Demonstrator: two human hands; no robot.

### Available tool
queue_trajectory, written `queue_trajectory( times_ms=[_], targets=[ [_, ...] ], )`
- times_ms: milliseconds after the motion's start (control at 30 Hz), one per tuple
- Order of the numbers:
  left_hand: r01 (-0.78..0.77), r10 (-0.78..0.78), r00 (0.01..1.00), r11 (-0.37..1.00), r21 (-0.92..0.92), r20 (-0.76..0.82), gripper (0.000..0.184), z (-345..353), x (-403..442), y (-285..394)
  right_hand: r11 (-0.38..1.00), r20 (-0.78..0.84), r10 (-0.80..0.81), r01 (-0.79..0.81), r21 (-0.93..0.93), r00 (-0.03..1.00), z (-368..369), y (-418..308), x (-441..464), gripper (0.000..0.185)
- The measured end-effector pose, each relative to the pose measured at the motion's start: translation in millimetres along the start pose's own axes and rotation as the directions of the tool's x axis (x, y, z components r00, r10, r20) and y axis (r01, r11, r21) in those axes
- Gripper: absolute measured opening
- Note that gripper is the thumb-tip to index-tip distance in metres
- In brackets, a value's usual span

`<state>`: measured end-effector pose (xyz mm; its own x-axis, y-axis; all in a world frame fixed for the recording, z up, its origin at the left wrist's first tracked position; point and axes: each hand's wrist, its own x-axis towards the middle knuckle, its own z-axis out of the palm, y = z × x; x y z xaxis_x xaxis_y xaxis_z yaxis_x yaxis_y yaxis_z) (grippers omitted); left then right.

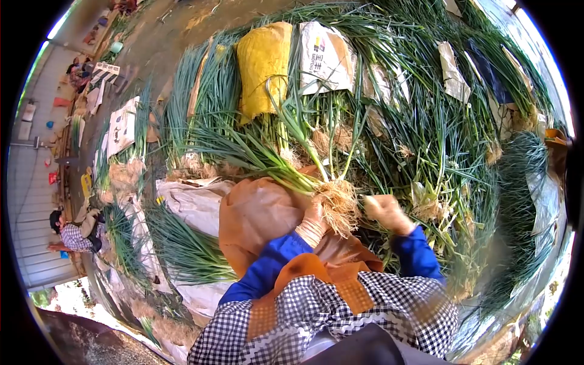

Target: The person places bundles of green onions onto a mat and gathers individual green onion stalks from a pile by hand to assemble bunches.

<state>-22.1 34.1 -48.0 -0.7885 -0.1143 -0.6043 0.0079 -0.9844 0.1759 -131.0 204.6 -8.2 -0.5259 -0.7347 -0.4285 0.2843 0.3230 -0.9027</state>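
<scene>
My left hand (pixel 312 222) is wrapped round a bunch of green onions (pixel 297 177) near its root end. Pale, stringy roots (pixel 338 205) hang beside the fingers, and the leaves fan away up and to the left. Just right of the roots, and apart from them, is my right hand (pixel 388 214). Its fingers are curled in and slightly blurred; whatever they may hold cannot be made out. Under the bunch, a brown apron (pixel 261 213) covers my lap.
Heaped green onions (pixel 420 140) lie ahead and to the right, partly covered by a yellow sack (pixel 263 64) and a white printed sack (pixel 325 58). More onions (pixel 188 246) rest on pale sacking (pixel 194 204) at left. A person (pixel 76 234) sits farther left.
</scene>
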Motion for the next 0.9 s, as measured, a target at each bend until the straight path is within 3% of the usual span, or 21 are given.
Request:
queue_trajectory(
  times_ms=[33, 67, 100, 133, 200, 233, 267, 333, 367, 400, 433, 467, 533, 600, 667, 733, 767, 800, 833, 867, 900],
  targets=[
    [0.035, -0.035, 0.999, 0.999, -0.031, -0.002, 0.033, -8.7, 4.1, -0.8, 0.992, -0.009, 0.106, -0.106, -0.074, 0.994, -24.3, -8.2, -10.8, 0.04],
    [0.07, -0.07, 0.998, 0.996, -0.059, 0.0, 0.034, -16.1, 7.4, -1.3, 0.885, -0.057, 0.226, -0.23, -0.406, 0.972, -45.5, -13.5, -11.8, 0.035],
    [0.096, -0.089, 0.993, 0.992, -0.08, 0.082, 0.034, -20.7, 8.4, -2.4, 0.563, -0.119, 0.185, -0.205, -0.8, 0.975, -63.3, 10.7, -6.9, 0.031],
    [0.174, -0.154, 0.961, 0.982, -0.07, 0.228, 0.034, -34.1, 15.1, -1.5, 0.091, -0.156, 0.122, -0.167, -0.982, 0.98, -71.8, 40.9, 4.5, 0.029],
    [0.246, -0.245, 0.968, 0.969, 0.0, 0.045, 0.026, 11.9, -7.8, 4.2, 0.452, -0.159, -0.14, -0.08, -0.888, 0.977, -67.3, 63.0, 36.5, 0.029],
    [0.3, -0.3, 0.954, 0.954, 0.014, 0.005, 0.03, 8.5, -15.0, 7.9, 0.528, 0.046, -0.226, 0.162, -0.833, 0.973, -64.4, 61.2, 64.6, 0.034],
    [0.303, -0.303, 0.953, 0.952, 0.039, 0.01, 0.03, 5.0, -22.5, 14.1, 0.562, -0.098, -0.066, -0.044, -0.826, 0.993, -55.4, 60.8, 88.8, 0.034],
    [0.244, -0.249, 0.967, 0.967, 0.071, 0.062, 0.029, 11.8, -41.0, 35.7, 0.543, -0.1, -0.357, 0.119, -0.832, 0.929, -45.7, 77.5, 150.7, 0.033],
    [0.195, -0.202, 0.976, 0.977, 0.085, 0.082, 0.029, 16.9, -50.8, 48.9, 0.655, -0.177, -0.439, 0.179, -0.734, 0.881, -38.0, 67.1, 173.0, 0.033],
    [0.132, -0.142, 0.984, 0.986, 0.097, 0.11, 0.029, 24.8, -60.6, 62.7, 0.729, -0.272, -0.404, 0.129, -0.672, 0.873, -35.3, 66.3, 200.7, 0.03],
    [0.057, -0.071, 0.987, 0.993, 0.105, 0.143, 0.029, 33.7, -70.8, 78.6, 0.651, -0.299, -0.365, 0.012, -0.759, 0.882, -35.2, 67.7, 230.8, 0.031],
    [-0.025, 0.005, 0.984, 0.994, 0.11, 0.18, 0.029, 43.6, -81.6, 93.8, 0.761, -0.356, -0.389, 0.079, -0.644, 0.85, -31.0, 65.0, 251.5, 0.033],
    [-0.198, 0.163, 0.948, 0.974, 0.105, 0.275, 0.028, 63.8, -100.2, 123.6, 0.837, -0.468, -0.227, -0.075, -0.543, 0.854, -27.8, 69.1, 289.3, 0.035],
    [-0.371, 0.317, 0.866, 0.926, 0.07, 0.387, 0.028, 84.4, -120.9, 150.5, 0.756, -0.459, -0.103, -0.23, -0.613, 0.883, -27.0, 86.8, 326.6, 0.037],
    [-0.511, 0.438, 0.751, 0.859, 0.015, 0.495, 0.028, 104.6, -138.2, 170.7, 0.341, 0.03, -0.243, 0.114, -0.933, 0.97, -35.0, 83.1, 330.3, 0.019],
    [-0.584, 0.496, 0.651, 0.811, -0.038, 0.575, 0.027, 119.9, -141.1, 178.1, 0.335, 0.256, -0.599, 0.527, -0.781, 0.759, -50.2, 90.0, 326.7, 0.017],
    [-0.599, 0.511, 0.619, 0.798, -0.061, 0.596, 0.027, 123.7, -136.6, 178.5, 0.366, 0.323, -0.509, 0.541, -0.758, 0.798, -52.2, 74.3, 314.0, 0.023],
    [-0.603, 0.52, 0.617, 0.795, -0.071, 0.591, 0.027, 124.1, -121.5, 173.1, 0.664, 0.251, -0.426, 0.489, -0.566, 0.869, -49.7, 61.5, 295.8, 0.025],
    [-0.606, 0.55, 0.609, 0.787, -0.111, 0.571, 0.023, 121.2, -102.5, 166.0, 0.795, 0.183, -0.326, 0.374, -0.478, 0.927, -51.7, 44.7, 273.1, 0.026],
    [-0.594, 0.562, 0.711, 0.802, -0.067, 0.421, 0.042, 85.7, -89.0, 166.4, 0.898, 0.131, -0.208, 0.242, -0.368, 0.969, -50.1, 34.3, 254.3, 0.027],
    [-0.595, 0.566, 0.71, 0.8, -0.072, 0.42, 0.042, 72.0, -79.4, 163.8, 0.596, 0.249, -0.348, 0.418, -0.685, 0.904, -65.4, 60.8, 256.7, 0.024]
  ],
)
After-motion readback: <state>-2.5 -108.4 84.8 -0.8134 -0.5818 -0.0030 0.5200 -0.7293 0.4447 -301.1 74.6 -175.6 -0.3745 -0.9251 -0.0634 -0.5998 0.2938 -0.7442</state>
